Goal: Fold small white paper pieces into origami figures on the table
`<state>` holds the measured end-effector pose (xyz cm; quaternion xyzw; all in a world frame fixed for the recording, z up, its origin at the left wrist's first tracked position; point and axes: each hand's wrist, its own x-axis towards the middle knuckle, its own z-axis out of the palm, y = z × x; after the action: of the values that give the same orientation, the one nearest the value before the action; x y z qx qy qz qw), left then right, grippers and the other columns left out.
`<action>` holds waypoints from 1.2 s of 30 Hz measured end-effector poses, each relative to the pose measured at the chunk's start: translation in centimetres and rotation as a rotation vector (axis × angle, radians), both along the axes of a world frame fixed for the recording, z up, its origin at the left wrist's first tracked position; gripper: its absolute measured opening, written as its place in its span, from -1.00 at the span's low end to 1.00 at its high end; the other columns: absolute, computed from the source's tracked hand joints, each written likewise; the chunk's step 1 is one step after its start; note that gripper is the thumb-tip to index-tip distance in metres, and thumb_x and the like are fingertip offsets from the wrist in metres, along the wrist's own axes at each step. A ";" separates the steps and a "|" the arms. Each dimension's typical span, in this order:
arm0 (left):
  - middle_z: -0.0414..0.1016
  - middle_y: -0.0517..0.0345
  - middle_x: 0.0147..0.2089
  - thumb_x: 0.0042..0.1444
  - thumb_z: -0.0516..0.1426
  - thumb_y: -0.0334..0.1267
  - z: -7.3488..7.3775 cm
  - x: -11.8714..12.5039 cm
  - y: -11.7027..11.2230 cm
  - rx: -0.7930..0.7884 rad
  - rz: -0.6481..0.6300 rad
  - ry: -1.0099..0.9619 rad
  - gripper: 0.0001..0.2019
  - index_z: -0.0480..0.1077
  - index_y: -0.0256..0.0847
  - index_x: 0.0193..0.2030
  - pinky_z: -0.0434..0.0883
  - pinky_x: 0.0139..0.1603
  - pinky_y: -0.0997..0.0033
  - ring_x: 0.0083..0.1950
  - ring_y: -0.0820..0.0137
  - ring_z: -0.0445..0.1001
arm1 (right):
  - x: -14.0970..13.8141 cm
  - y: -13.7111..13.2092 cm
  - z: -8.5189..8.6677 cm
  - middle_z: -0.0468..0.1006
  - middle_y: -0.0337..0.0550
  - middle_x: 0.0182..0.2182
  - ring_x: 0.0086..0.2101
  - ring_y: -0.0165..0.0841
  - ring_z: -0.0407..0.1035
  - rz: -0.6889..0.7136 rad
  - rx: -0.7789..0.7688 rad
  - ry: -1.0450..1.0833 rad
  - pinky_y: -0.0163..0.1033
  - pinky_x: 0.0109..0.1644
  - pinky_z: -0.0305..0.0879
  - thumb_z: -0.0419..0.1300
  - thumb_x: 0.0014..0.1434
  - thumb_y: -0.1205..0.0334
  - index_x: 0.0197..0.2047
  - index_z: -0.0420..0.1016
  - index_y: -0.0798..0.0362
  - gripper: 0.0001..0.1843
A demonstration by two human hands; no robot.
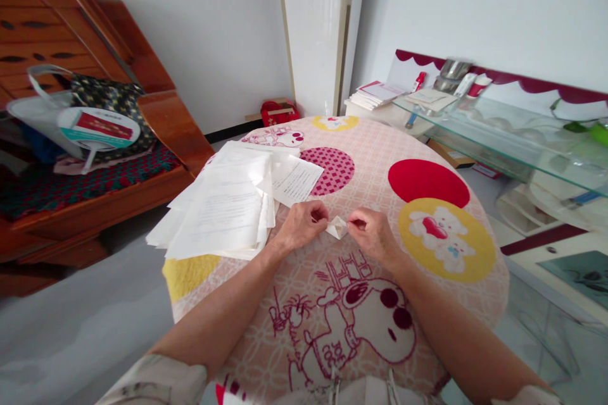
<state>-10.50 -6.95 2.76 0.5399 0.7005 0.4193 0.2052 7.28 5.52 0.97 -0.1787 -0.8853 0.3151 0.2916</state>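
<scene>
Between my two hands, over the middle of the table, is a small piece of folded white paper [337, 227] with creased, angled faces. My left hand [304, 223] pinches its left corner between thumb and fingertips. From the other side my right hand [373, 231] pinches the right corner, its fingers curled in. Just left of my left hand lies a loose pile of thin printed sheets [218, 202]. A smaller sheet with lines of writing [297, 180] sticks out from the pile toward the table's middle.
A patterned cloth [370, 183] covers the round table. On the left stands a wooden bench [164, 120] with a bag and a hand fan [99, 128]. A glass-topped cabinet [513, 139] holding papers and cups is at the right. Behind the table rises a tall white air conditioner [313, 31].
</scene>
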 end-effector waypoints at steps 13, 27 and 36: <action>0.60 0.14 -0.32 -0.09 0.07 -0.55 0.3 -0.4 -0.1 -0.013 -0.082 -0.033 -0.74 0.56 -0.26 -0.37 0.43 -0.25 0.47 -0.28 0.40 0.54 | 0.4 0.9 0.2 0.53 -0.23 -0.52 -0.46 -0.37 0.36 -0.020 -0.190 -0.059 -0.30 -0.36 0.21 0.15 -0.02 0.41 -0.46 0.45 0.04 -0.91; 0.58 0.08 -0.27 -0.02 0.08 -0.56 -0.1 -0.1 -0.2 0.053 -0.117 0.210 -0.74 0.59 -0.24 -0.38 0.39 -0.23 0.43 -0.27 0.39 0.51 | 0.5 1.1 0.0 0.55 -0.23 -0.52 -0.47 -0.37 0.38 0.035 -0.139 -0.032 -0.29 -0.36 0.23 0.14 0.02 0.41 -0.44 0.51 0.04 -0.86; 0.49 0.13 -0.42 0.16 0.19 -0.42 -0.6 0.6 0.3 0.005 -0.011 0.301 -0.79 0.48 -0.27 -0.50 0.26 -0.36 0.45 -0.42 0.47 0.39 | 0.5 0.9 0.2 0.60 -0.19 -0.46 -0.43 -0.35 0.43 0.061 -0.041 -0.042 -0.27 -0.31 0.27 0.16 0.06 0.45 -0.40 0.56 0.05 -0.83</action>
<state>-9.86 -6.65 2.14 0.6010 0.7192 0.3343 0.0989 7.77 6.42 1.14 -0.1642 -0.8896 0.3383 0.2593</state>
